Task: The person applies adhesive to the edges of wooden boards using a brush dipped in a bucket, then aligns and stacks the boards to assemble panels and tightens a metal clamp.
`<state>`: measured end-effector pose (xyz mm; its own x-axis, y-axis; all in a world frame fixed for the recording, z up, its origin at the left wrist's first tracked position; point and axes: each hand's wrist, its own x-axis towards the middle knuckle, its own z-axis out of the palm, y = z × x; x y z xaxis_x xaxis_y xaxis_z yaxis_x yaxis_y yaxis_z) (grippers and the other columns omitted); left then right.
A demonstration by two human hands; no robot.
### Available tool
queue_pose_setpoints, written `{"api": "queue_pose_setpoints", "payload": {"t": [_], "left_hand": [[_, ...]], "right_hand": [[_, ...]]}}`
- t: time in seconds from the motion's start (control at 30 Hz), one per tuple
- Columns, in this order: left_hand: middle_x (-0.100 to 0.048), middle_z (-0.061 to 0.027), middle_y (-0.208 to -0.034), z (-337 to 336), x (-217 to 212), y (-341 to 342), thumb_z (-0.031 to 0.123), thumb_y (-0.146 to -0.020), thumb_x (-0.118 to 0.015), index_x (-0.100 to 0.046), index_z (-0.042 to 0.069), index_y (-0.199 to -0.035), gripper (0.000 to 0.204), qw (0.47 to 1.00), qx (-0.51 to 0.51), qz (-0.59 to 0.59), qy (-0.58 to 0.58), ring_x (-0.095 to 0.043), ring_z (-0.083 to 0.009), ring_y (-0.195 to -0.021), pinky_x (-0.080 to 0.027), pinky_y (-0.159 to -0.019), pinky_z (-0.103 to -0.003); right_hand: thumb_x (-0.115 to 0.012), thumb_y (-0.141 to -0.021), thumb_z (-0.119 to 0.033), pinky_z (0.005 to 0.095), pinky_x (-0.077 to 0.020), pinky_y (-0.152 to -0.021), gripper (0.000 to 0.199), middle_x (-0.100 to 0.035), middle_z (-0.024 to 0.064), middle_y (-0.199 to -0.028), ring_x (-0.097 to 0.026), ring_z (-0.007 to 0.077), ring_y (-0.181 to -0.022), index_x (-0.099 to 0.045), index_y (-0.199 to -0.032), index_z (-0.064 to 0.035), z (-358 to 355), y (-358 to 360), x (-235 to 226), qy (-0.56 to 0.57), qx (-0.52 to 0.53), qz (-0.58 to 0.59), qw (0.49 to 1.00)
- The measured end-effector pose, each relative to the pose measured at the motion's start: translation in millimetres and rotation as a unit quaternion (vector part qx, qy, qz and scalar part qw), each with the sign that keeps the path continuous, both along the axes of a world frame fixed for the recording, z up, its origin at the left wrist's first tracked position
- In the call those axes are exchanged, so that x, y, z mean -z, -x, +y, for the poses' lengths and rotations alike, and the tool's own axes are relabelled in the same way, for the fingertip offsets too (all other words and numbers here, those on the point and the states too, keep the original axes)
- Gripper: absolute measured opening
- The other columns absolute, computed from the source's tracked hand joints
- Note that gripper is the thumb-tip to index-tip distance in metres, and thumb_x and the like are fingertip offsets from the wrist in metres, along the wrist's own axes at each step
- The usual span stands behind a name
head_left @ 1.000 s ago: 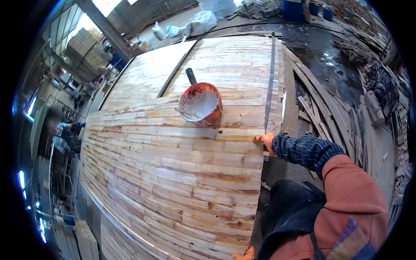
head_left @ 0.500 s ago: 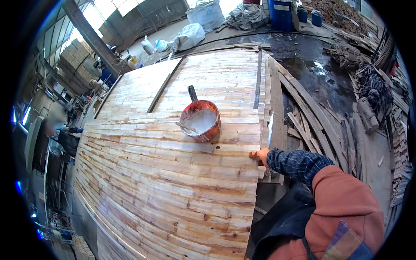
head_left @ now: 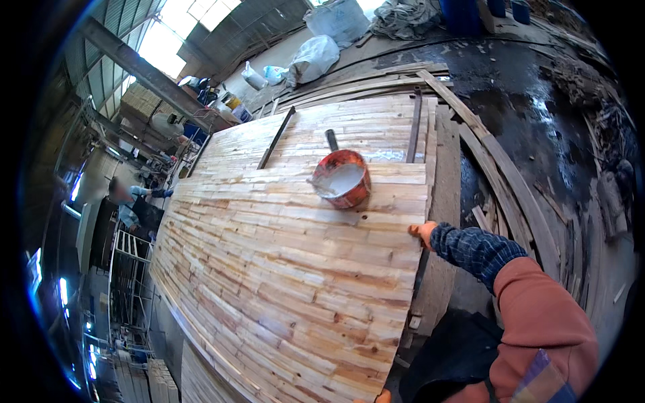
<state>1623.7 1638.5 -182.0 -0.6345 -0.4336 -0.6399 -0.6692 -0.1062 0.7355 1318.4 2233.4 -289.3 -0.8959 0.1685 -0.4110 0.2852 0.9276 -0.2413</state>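
Note:
My right hand (head_left: 423, 234), in an orange glove, is closed on the right edge of a large panel of glued wooden strips (head_left: 289, 269), thumb on top. My left hand (head_left: 383, 397) shows only as orange fingers at the bottom of the view, closed on the panel's near corner; the rest is cut off. On the panel stands a red, smeared bucket (head_left: 356, 195) holding a whitish substance, its dark handle (head_left: 332, 140) sticking up at the back. Beyond the panel's far edge lies another strip surface (head_left: 336, 121) crossed by dark bars (head_left: 276, 140).
A co-worker (head_left: 139, 208) stands at the panel's far left end, one gloved hand near its edge. Long boards (head_left: 500, 168) lie along the right, beside wet floor (head_left: 517, 94). White sacks (head_left: 314, 60) sit at the back; a metal rack (head_left: 131, 269) stands left.
My view has turned, so the panel and bucket appear farther right and the co-worker shows more fully. My right hand keeps its hold on the edge; more of my left hand shows.

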Motion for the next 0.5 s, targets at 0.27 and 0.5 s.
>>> {"api": "queue_pose_setpoints", "payload": {"t": [0.27,0.5], "left_hand": [[-0.064,-0.0118,-0.140,163,26,37,0.041,-0.097,-0.062,-0.054,0.002,-0.139,0.057,0.911,0.280,0.290,0.086,-0.057,-0.0350,-0.127,-0.048,-0.103,-0.046],[-0.068,-0.0100,-0.132,289,-23,125,0.040,-0.099,-0.066,-0.065,0.004,-0.129,0.047,0.760,-0.349,0.078,-0.542,-0.064,-0.0278,-0.117,-0.054,-0.102,-0.041]], "right_hand": [[-0.065,-0.094,-0.009,0.0359,-0.0571,-0.093,0.007,-0.072,0.0045,-0.101,-0.071,0.0229,-0.106,-0.067,-0.101,-0.0089,84,-57,-69,0.748,0.402,0.193,0.491],[-0.077,-0.088,-0.031,0.0452,-0.0482,-0.066,0.039,-0.063,0.0084,-0.092,-0.062,0.0276,-0.076,-0.059,-0.113,-0.0075,29,-133,-117,0.637,0.271,0.130,0.709]]}}
